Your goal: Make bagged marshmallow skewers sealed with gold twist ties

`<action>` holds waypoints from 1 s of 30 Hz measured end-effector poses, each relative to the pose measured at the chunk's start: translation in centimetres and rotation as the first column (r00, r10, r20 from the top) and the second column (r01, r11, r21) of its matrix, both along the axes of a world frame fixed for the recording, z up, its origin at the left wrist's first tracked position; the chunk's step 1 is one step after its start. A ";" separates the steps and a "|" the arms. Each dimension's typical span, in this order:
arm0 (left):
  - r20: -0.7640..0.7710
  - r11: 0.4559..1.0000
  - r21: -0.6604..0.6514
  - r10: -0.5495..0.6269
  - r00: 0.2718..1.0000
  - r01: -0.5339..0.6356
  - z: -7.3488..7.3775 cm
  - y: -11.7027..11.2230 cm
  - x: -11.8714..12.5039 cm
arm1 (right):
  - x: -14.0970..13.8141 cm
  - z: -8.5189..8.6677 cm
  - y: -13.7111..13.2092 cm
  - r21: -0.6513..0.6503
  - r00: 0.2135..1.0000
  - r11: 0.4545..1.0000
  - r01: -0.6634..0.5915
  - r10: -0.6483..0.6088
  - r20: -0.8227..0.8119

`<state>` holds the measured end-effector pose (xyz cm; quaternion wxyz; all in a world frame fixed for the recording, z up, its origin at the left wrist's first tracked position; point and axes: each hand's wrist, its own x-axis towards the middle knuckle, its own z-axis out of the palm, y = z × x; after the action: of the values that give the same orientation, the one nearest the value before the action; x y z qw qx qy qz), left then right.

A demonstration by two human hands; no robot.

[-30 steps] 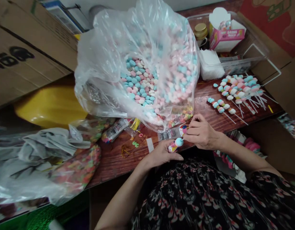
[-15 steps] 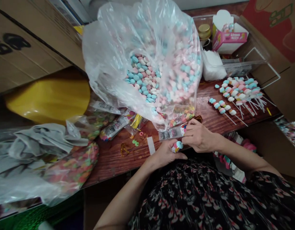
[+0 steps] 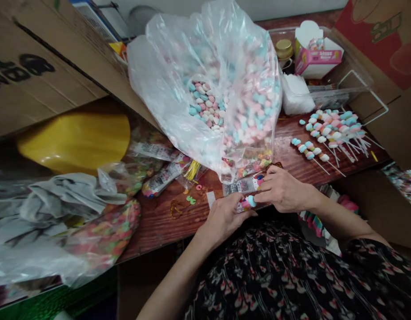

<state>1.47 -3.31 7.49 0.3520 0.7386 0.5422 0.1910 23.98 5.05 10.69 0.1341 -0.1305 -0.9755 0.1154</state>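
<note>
Near the table's front edge, my left hand is closed around a candy skewer. Its pale blue end sticks out beside my thumb, and a colourful printed wrapper shows around it. My right hand has its fingers bent together close to the blue end; whatever they pinch is hidden. Just beyond both hands lie flat printed clear bags, their right end under my right fingers. A white paper strip lies next to my left hand.
A large clear bag of pastel candies fills the table's middle. Finished-looking candy skewers lie at right, before a clear plastic bin. At left are a bag of gummy rings, grey cloth and a cardboard box.
The view has shifted slightly, with table items appearing a little further right. My left hand still grips the skewer, whose candy end shows more; my right fingers have come closer to it.
</note>
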 end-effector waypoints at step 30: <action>0.501 0.890 -0.449 0.323 0.803 -0.077 1.9 0.3 0.3 | 2.9 0.6 -0.5 0.311 0.908 0.949 0.056 0.081 -0.411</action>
<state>1.75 -2.99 9.37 0.6189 0.4963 0.5180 0.3198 26.86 4.55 11.30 0.3586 -0.0733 -0.9305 -0.0160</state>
